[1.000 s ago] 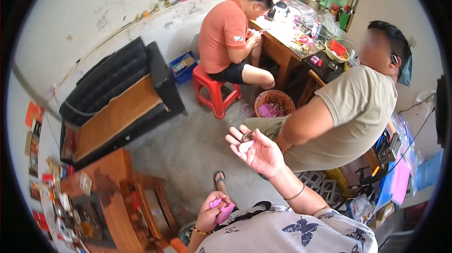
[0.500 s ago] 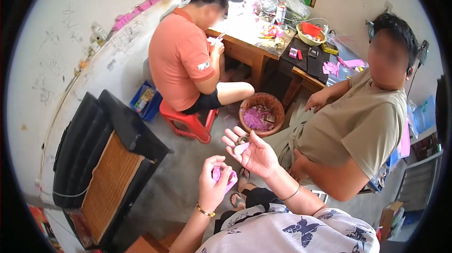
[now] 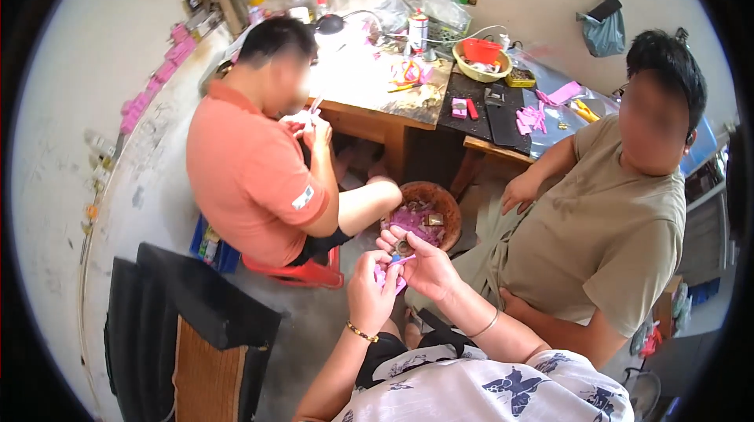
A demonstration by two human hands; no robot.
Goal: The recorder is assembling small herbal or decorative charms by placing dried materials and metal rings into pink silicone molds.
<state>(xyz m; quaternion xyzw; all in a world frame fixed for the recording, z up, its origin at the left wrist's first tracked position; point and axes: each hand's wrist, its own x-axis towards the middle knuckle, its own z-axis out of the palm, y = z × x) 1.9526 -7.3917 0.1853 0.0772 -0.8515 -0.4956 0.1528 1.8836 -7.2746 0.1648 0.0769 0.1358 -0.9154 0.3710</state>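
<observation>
Pink pieces (image 3: 390, 277), small, shape partly hidden: at the lower centre of the frame, gripped between thumb and fingers of the left hand (image 3: 369, 284). Beaded bracelet (image 3: 363, 333) at that wrist.

Blue bit (image 3: 395, 258), tiny, beside a thin pink strip (image 3: 405, 260): at the fingertips where the 2 hands meet; which hand pinches it, cannot tell.

Round dark item (image 3: 403, 248), ring-like: resting on the fingers of the right hand (image 3: 430, 266), which is turned palm up, loosely cupped and unclenched. Thin bangle (image 3: 487, 324) on that wrist.

Reddish-brown bucket (image 3: 450, 206), centre, just beyond the hands: holds pink scraps.

Person in orange shirt (image 3: 243, 163), left of centre: seated on a red stool (image 3: 322, 274), both hands raised at a brightly lit wooden workbench (image 3: 353, 111).

Person in khaki shirt (image 3: 605, 218), right side: 1 hand near the knee.

Upper centre, on the worktops: yellow bowl (image 3: 463, 67) containing a red container (image 3: 481, 50); spray can (image 3: 418, 33).

Black sofa (image 3: 212, 304), lower left: brown woven mat (image 3: 208, 371) on its seat.
</observation>
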